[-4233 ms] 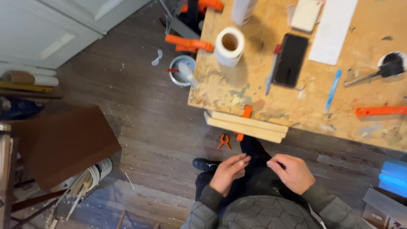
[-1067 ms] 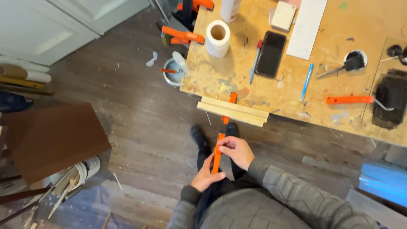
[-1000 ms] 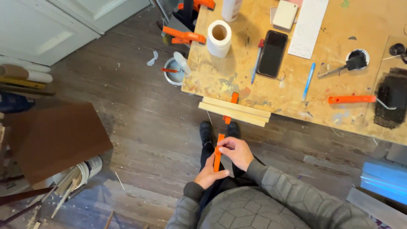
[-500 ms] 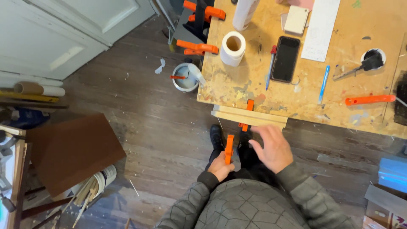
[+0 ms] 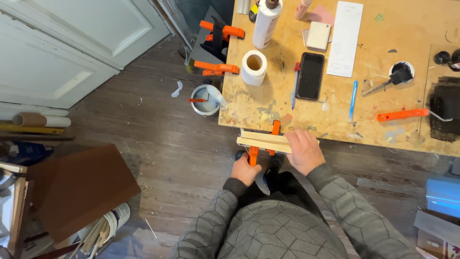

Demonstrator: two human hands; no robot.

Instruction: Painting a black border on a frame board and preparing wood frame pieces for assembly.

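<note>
Your left hand [image 5: 245,170] was clenched around an orange clamp [image 5: 253,156], gripping its handle just below the near edge of the workbench [image 5: 383,29]. Your right hand [image 5: 304,151] lay flat on the stacked wood strips [image 5: 261,141], fingers curled over their top face, pressing rather than grasping. The strips jutted over the bench's near edge, with the clamp meeting them at their left end. A second orange clamp [image 5: 275,128] sat just behind the strips, touching them. Farther in lay a black phone [image 5: 310,76], a blue pen [image 5: 352,93] to its right, and a tape roll [image 5: 253,67] to its left. An orange-handled tool [image 5: 402,114] rested near the right edge. At the far left corner stood a white glue bottle [image 5: 266,21]. On the floor beside the bench sat a small metal can [image 5: 204,100].
</note>
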